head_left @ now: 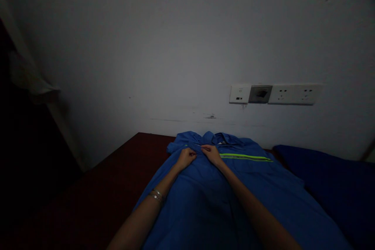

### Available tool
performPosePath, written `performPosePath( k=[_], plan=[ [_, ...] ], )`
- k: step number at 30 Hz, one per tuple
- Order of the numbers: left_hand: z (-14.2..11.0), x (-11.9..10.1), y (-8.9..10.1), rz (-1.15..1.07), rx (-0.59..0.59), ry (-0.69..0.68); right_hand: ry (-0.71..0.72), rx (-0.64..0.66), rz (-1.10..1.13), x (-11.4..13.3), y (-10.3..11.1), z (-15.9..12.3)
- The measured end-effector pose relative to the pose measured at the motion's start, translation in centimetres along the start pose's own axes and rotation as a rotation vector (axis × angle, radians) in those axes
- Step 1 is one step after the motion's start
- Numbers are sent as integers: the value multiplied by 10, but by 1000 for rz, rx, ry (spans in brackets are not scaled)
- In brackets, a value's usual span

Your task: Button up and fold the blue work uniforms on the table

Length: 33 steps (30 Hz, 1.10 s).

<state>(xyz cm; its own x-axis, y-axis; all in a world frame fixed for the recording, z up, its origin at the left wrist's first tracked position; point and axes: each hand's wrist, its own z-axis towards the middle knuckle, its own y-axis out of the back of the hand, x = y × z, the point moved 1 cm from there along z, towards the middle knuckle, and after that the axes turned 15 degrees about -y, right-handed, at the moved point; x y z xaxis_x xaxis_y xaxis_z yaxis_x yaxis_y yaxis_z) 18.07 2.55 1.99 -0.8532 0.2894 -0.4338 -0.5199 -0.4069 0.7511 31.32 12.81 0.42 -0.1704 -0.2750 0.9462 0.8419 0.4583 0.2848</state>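
Note:
A blue work jacket (258, 179) lies spread on a dark red tabletop, its collar toward the wall. A yellow-green and grey reflective strip crosses its chest. Close to the collar, my left hand (186, 158) has its fingers closed on the jacket's front. My right hand (211, 153) pinches the cloth just beside it, a small gap between the two. What exactly lies between the fingertips is too small and dim to make out. Bracelets circle my left wrist.
The dark red tabletop (125, 168) shows on the left and meets the pale wall (175, 47). Dark blue folded cloth (328, 179) lies to the right. Sockets (293, 94) and a switch plate (239, 94) are set in the wall. The left side is in deep shadow.

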Motion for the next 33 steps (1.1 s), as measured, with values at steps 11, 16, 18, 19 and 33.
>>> performPosePath(
  k=[11, 16, 18, 19, 33],
  plan=[
    [0, -5, -1, 101, 25, -72, -14, -19, 45, -3, -2, -2],
    [-3, -14, 1, 214, 35, -65, -16, -33, 62, -1, -3, -3],
    [-4, -16, 1, 244, -9, -28, -18, -29, 69, 0, -2, -2],
    [-4, -17, 1, 253, -35, -19, -19, -26, 73, 1, -2, -2],
    [0, -20, -2, 137, -225, -39, -33, -54, 122, 4, -4, 1]
  ],
)
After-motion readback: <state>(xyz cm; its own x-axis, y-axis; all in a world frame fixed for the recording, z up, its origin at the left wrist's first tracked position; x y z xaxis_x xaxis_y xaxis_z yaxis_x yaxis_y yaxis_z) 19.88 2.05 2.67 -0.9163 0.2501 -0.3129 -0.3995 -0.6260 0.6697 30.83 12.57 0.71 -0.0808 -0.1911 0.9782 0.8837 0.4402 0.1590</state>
